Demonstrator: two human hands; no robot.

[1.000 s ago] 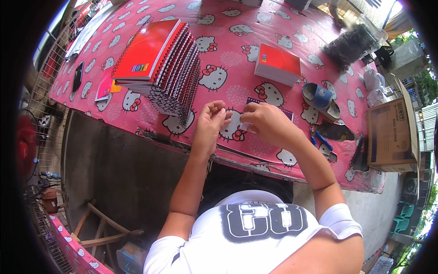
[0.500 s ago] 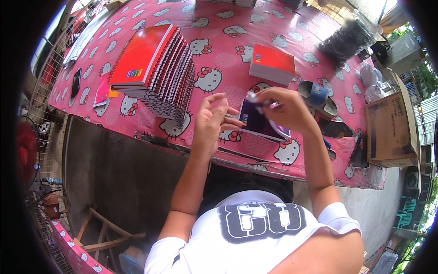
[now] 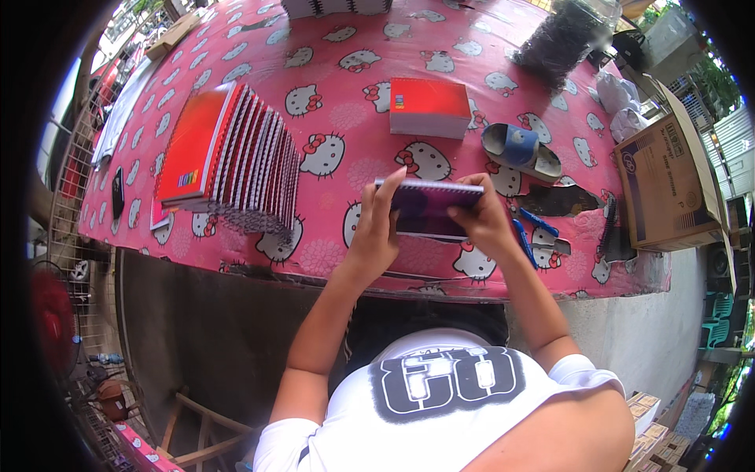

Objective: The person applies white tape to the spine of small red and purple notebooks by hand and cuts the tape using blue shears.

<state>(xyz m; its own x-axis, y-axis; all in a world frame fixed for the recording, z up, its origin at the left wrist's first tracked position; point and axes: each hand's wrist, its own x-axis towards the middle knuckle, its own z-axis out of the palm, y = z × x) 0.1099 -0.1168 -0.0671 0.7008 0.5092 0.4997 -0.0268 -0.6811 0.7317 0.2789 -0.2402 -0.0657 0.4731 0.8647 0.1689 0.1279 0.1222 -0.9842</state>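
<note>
Between my two hands is a dark purple spiral notebook [image 3: 429, 206], tilted with its bound edge up, over the near part of the pink table. My left hand [image 3: 376, 236] grips its left end, fingers along the top corner. At the right end, my right hand [image 3: 486, 216] closes on it with the thumb on the cover. Whether its lower edge touches the table I cannot tell. Just beyond it lies a short stack of red notebooks [image 3: 429, 108]. A tall, slanting stack of red spiral notebooks [image 3: 197, 145] stands to the left.
Right of my hands are blue pens [image 3: 540, 223], a blue slipper [image 3: 522, 149] and a torn patch in the pink table cover [image 3: 338, 256]. A cardboard box [image 3: 668, 185] stands at the right edge. Farther back lies a black plastic-wrapped bundle [image 3: 560, 47]. A phone [image 3: 118, 193] lies far left.
The purple notebook lay on the table while my right hand held a small white thing above it. Now both hands grip the notebook and tilt it up; the white thing is out of sight.
</note>
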